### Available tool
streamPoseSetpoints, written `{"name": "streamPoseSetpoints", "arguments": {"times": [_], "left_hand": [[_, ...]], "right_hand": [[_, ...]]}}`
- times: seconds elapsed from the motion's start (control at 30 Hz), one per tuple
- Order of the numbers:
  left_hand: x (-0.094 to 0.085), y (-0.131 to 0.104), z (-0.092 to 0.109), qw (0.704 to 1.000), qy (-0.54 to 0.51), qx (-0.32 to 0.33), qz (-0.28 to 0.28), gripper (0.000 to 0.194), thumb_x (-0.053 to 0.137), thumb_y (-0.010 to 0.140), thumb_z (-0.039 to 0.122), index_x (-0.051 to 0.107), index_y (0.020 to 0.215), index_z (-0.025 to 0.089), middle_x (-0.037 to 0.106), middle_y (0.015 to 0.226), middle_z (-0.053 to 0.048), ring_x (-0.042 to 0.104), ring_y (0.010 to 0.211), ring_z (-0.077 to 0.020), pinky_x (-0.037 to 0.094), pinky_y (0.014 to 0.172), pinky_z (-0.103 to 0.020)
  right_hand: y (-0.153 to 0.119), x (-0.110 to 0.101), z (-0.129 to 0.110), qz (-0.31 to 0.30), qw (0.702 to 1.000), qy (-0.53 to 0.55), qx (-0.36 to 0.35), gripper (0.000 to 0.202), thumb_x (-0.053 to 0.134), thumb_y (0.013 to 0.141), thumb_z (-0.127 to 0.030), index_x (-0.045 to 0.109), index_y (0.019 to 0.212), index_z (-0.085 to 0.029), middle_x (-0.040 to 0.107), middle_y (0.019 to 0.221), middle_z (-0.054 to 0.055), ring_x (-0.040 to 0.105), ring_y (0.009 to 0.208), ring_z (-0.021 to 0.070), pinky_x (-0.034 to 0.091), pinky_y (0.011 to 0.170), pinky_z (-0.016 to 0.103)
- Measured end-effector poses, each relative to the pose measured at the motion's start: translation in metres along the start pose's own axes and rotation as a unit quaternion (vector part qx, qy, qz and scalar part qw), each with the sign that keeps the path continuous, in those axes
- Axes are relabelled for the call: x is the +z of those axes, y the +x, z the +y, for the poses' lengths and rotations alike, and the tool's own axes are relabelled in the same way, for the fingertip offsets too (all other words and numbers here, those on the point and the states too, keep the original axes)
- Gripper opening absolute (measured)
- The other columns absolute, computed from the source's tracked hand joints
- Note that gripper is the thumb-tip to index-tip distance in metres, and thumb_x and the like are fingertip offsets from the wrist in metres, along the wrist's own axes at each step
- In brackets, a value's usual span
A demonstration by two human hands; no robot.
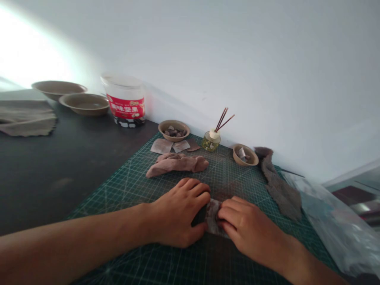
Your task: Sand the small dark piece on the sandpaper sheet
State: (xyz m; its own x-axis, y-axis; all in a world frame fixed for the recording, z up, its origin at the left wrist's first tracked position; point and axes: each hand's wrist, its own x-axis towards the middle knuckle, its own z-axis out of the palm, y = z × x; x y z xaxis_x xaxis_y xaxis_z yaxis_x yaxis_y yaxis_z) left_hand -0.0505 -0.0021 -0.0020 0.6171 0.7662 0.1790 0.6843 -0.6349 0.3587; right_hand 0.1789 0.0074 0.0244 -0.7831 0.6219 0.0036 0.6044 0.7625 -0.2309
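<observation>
A small, stained greyish-white sheet [212, 217] lies on the green cutting mat [118, 194] between my hands. My left hand [184, 213] presses down on its left edge, with curled fingers at the far corner and the thumb at the near one. Fingers bunched together, my right hand [245, 221] bears on the sheet's right side. Whatever its fingertips hold is hidden under them. Just beyond lies a crumpled pinkish-brown cloth [178, 164]. Brown smears mark the mat around the sheet.
Behind the cloth are pale sheet pieces [162, 146], a bowl of stone-like chips [174, 130] and a reed diffuser [211, 140]. Right of these are a smaller bowl [246, 155], a grey-brown cloth [280, 190] and clear plastic [335, 225]. A white tub [126, 101] stands at left.
</observation>
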Motion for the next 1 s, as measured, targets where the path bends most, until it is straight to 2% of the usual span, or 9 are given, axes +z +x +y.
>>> {"name": "streamPoseSetpoints", "arguments": {"times": [0.13,0.27,0.5,0.6,0.7,0.77,0.83,0.93,1.0], "left_hand": [[-0.003,-0.001,0.001,1.000,-0.018,-0.013,-0.005,0.041,0.066,0.082,0.042,0.061,0.116,0.020,0.057,0.135,-0.007,0.047,0.126,-0.0306,0.034,0.113,-0.051],[-0.004,-0.001,0.001,0.999,-0.029,-0.019,-0.008,0.044,0.067,0.081,0.041,0.060,0.119,0.020,0.057,0.137,-0.007,0.047,0.127,-0.0306,0.034,0.113,-0.052],[-0.001,-0.003,-0.001,0.999,-0.042,-0.023,0.008,0.043,0.067,0.082,0.040,0.061,0.121,0.022,0.057,0.138,-0.006,0.047,0.127,-0.0304,0.033,0.112,-0.051],[0.000,-0.003,-0.001,0.999,-0.046,-0.022,0.007,0.042,0.067,0.082,0.041,0.062,0.119,0.023,0.057,0.138,-0.005,0.048,0.127,-0.0302,0.034,0.111,-0.051],[0.000,-0.002,-0.001,0.999,-0.047,-0.022,0.002,0.042,0.067,0.082,0.042,0.061,0.119,0.023,0.057,0.137,-0.005,0.048,0.126,-0.0301,0.035,0.111,-0.051],[0.000,-0.002,0.000,0.999,-0.043,-0.025,0.002,0.041,0.068,0.081,0.042,0.062,0.118,0.023,0.057,0.137,-0.005,0.048,0.127,-0.0303,0.035,0.111,-0.051],[-0.001,-0.003,0.000,0.999,-0.039,-0.027,0.007,0.041,0.069,0.080,0.042,0.062,0.117,0.023,0.057,0.138,-0.005,0.048,0.127,-0.0306,0.035,0.112,-0.051],[0.000,-0.004,0.001,0.999,-0.035,-0.025,0.016,0.041,0.070,0.080,0.042,0.062,0.116,0.024,0.057,0.137,-0.005,0.049,0.127,-0.0311,0.036,0.111,-0.050],[0.000,-0.004,0.001,0.999,-0.031,-0.023,0.018,0.039,0.069,0.080,0.042,0.063,0.114,0.024,0.058,0.137,-0.005,0.049,0.127,-0.0316,0.036,0.111,-0.051]], "right_hand": [[0.005,0.002,0.004,0.009,1.000,0.011,-0.006,0.018,0.060,0.088,0.000,0.061,0.086,-0.018,0.063,0.090,0.002,0.056,0.089,0.0195,0.043,0.079,0.033],[0.010,0.006,0.007,0.032,0.998,0.032,-0.042,0.018,0.059,0.090,-0.002,0.060,0.082,-0.018,0.063,0.088,0.002,0.056,0.087,0.0186,0.045,0.081,0.033],[0.012,0.010,0.003,0.051,0.995,0.081,0.012,0.019,0.059,0.089,-0.001,0.059,0.082,-0.019,0.061,0.092,0.002,0.056,0.090,0.0188,0.047,0.080,0.033],[0.012,0.015,0.003,0.042,0.992,0.116,0.004,0.020,0.057,0.089,-0.001,0.060,0.086,-0.020,0.062,0.094,0.002,0.058,0.091,0.0188,0.049,0.081,0.032],[0.014,0.016,0.007,0.059,0.993,0.101,-0.016,0.019,0.052,0.092,-0.002,0.060,0.091,-0.019,0.063,0.099,0.005,0.058,0.095,0.0206,0.050,0.085,0.035],[0.015,0.014,0.012,0.071,0.995,0.076,-0.001,0.017,0.051,0.094,-0.003,0.058,0.090,-0.019,0.063,0.099,0.006,0.059,0.094,0.0214,0.049,0.085,0.037],[0.014,0.009,0.014,0.043,0.996,0.077,0.013,0.016,0.054,0.093,-0.005,0.056,0.086,-0.019,0.062,0.094,0.004,0.059,0.089,0.0201,0.048,0.079,0.034],[0.010,0.006,0.014,-0.009,0.993,0.110,-0.035,0.017,0.056,0.092,-0.004,0.054,0.084,-0.020,0.062,0.092,0.003,0.059,0.086,0.0179,0.048,0.075,0.030],[0.010,0.006,0.013,0.012,0.993,0.104,-0.058,0.016,0.054,0.094,-0.005,0.055,0.085,-0.019,0.063,0.094,0.004,0.059,0.089,0.0186,0.048,0.079,0.031]]}}
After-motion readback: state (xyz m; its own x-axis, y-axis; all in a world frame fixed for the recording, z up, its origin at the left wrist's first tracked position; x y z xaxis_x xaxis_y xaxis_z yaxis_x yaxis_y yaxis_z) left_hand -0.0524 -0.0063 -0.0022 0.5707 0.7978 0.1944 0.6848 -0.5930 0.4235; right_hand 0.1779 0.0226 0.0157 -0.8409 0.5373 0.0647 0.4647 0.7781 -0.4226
